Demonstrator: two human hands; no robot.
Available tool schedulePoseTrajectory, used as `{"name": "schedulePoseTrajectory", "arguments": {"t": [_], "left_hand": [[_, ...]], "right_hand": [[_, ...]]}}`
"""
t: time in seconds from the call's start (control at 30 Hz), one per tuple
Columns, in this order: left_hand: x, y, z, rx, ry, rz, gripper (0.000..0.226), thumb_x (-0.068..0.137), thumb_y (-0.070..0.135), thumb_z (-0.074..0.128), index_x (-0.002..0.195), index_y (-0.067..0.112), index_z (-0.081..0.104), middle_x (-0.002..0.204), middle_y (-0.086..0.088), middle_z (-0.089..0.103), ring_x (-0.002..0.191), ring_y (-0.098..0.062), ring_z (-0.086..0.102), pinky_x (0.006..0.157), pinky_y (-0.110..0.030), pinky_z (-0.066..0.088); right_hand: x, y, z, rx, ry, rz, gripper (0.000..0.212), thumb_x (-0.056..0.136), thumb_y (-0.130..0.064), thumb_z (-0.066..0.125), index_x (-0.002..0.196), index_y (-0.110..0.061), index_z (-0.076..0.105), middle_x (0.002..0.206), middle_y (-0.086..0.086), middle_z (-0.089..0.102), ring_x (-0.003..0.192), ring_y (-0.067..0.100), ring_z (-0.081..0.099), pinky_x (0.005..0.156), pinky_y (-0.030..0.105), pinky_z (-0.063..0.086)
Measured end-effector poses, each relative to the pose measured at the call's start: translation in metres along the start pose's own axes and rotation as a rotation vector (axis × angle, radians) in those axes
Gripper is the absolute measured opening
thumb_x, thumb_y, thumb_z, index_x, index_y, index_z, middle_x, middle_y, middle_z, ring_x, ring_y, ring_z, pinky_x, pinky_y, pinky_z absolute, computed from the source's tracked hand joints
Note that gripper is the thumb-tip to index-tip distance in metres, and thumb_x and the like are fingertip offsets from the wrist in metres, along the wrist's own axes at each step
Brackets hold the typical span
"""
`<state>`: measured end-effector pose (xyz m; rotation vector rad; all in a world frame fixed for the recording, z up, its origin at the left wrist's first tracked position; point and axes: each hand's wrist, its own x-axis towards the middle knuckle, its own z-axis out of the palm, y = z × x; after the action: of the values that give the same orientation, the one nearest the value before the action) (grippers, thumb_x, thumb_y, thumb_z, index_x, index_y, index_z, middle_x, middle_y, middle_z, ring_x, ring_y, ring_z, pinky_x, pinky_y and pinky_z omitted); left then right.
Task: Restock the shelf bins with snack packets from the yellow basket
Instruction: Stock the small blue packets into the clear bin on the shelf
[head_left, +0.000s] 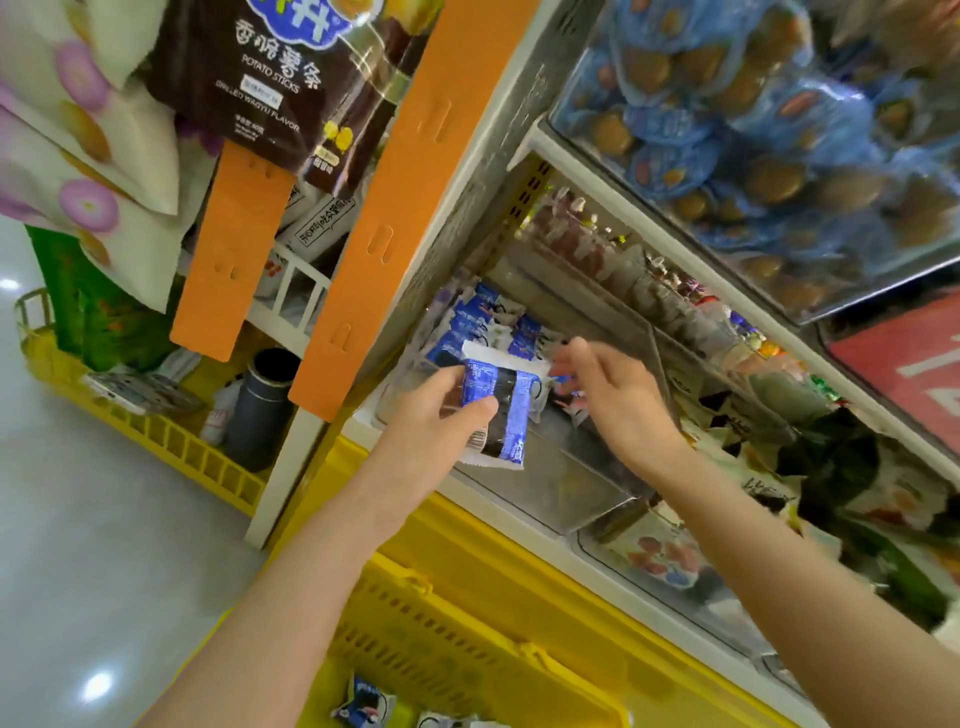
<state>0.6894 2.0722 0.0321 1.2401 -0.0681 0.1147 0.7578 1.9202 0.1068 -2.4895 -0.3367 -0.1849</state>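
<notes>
Left hand (441, 410) pinches 1 blue snack packet (501, 415), long axis aimed into the clear bin (545, 483) just beyond; right hand (613, 400), fingers loose and empty, lies alongside.

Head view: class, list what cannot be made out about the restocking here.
All in the head view.
Yellow basket: most contents cut off by the bottom edge.
Right hand: fingertips blurred; whether they pinch anything is unclear.
Packet in left hand: print too small to read.

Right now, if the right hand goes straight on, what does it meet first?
Probably the top corner of the blue packet in the left hand, though depth is unclear.
</notes>
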Motion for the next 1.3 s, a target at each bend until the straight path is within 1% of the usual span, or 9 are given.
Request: {"name": "schedulePoseTrajectory", "arguments": {"t": [0.13,0.23,0.4,0.6,0.73,0.9,1.0,1.17,1.3], "left_hand": [[-0.014,0.004,0.011,0.045,-0.082,-0.011,0.023,0.091,0.020,0.056,0.108,0.035,0.057,0.108,0.007,0.065,0.102,-0.006,0.060,0.084,-0.020,0.050],[-0.026,0.005,0.016,0.166,0.001,-0.032,0.024,0.087,0.029,0.060,0.109,0.031,0.052,0.106,0.012,0.060,0.098,-0.001,0.056,0.078,-0.017,0.046],[-0.043,0.012,0.024,-0.055,0.055,-0.387,0.034,0.097,0.039,0.038,0.096,0.011,0.058,0.086,-0.008,0.065,0.074,-0.017,0.061,0.062,-0.026,0.050],[-0.048,0.015,0.021,-0.222,0.059,-0.335,0.021,0.091,0.015,0.053,0.107,0.005,0.062,0.099,-0.011,0.069,0.081,-0.015,0.065,0.074,-0.029,0.053],[-0.051,0.011,0.015,-0.142,0.094,-0.270,0.038,0.087,0.017,0.060,0.124,0.010,0.053,0.112,-0.006,0.065,0.100,-0.013,0.064,0.084,-0.030,0.052],[-0.053,0.015,0.016,-0.052,0.038,-0.095,0.037,0.078,0.023,0.064,0.114,0.027,0.057,0.105,0.007,0.065,0.093,0.003,0.063,0.073,-0.015,0.052],[-0.051,0.017,0.021,-0.003,0.023,-0.013,0.025,0.086,0.018,0.061,0.101,0.038,0.056,0.102,0.015,0.064,0.089,0.011,0.060,0.066,-0.005,0.047],[-0.053,0.017,0.027,-0.107,0.054,-0.099,0.034,0.072,0.029,0.067,0.104,0.038,0.057,0.108,0.008,0.065,0.099,-0.008,0.063,0.084,-0.028,0.053],[-0.046,0.012,0.030,0.043,0.167,-0.109,0.029,0.078,0.019,0.070,0.105,0.023,0.058,0.101,0.004,0.067,0.091,-0.005,0.063,0.064,-0.011,0.050]], "right_hand": [[-0.049,-0.017,-0.004,0.249,-0.214,0.046,0.028,0.097,-0.030,0.045,0.077,-0.023,0.064,0.070,-0.009,0.067,0.068,0.009,0.064,0.069,0.027,0.056],[-0.068,-0.016,-0.009,0.326,-0.128,0.017,0.012,0.093,-0.020,0.055,0.085,-0.021,0.064,0.079,-0.002,0.069,0.075,0.012,0.068,0.071,0.026,0.058],[-0.097,-0.006,-0.015,0.027,0.027,-0.445,0.015,0.082,-0.006,0.067,0.094,-0.015,0.068,0.101,-0.007,0.065,0.096,0.002,0.059,0.084,0.013,0.046],[-0.123,0.004,-0.012,-0.326,-0.187,-0.717,0.017,0.082,-0.006,0.068,0.097,-0.013,0.067,0.124,0.008,0.056,0.119,0.021,0.053,0.087,0.037,0.054],[-0.128,0.002,-0.013,-0.160,-0.179,-0.495,0.039,0.084,-0.026,0.065,0.121,-0.025,0.053,0.126,-0.012,0.046,0.119,-0.003,0.042,0.102,0.017,0.038],[-0.114,-0.013,-0.010,0.155,-0.101,-0.019,0.055,0.081,-0.036,0.065,0.128,-0.032,0.039,0.112,-0.022,0.049,0.098,-0.014,0.051,0.077,-0.001,0.042],[-0.101,-0.017,-0.006,0.388,-0.206,0.076,0.026,0.085,-0.027,0.064,0.107,-0.030,0.052,0.102,-0.012,0.065,0.085,-0.010,0.063,0.067,0.006,0.049],[-0.092,-0.015,-0.005,0.711,-0.193,0.168,0.029,0.082,-0.025,0.068,0.106,-0.017,0.056,0.097,0.006,0.072,0.086,0.015,0.071,0.065,0.019,0.056],[-0.085,-0.001,-0.013,0.416,-0.281,0.175,0.037,0.078,-0.030,0.071,0.108,-0.028,0.051,0.104,-0.001,0.069,0.091,0.011,0.069,0.080,0.030,0.057]]}}
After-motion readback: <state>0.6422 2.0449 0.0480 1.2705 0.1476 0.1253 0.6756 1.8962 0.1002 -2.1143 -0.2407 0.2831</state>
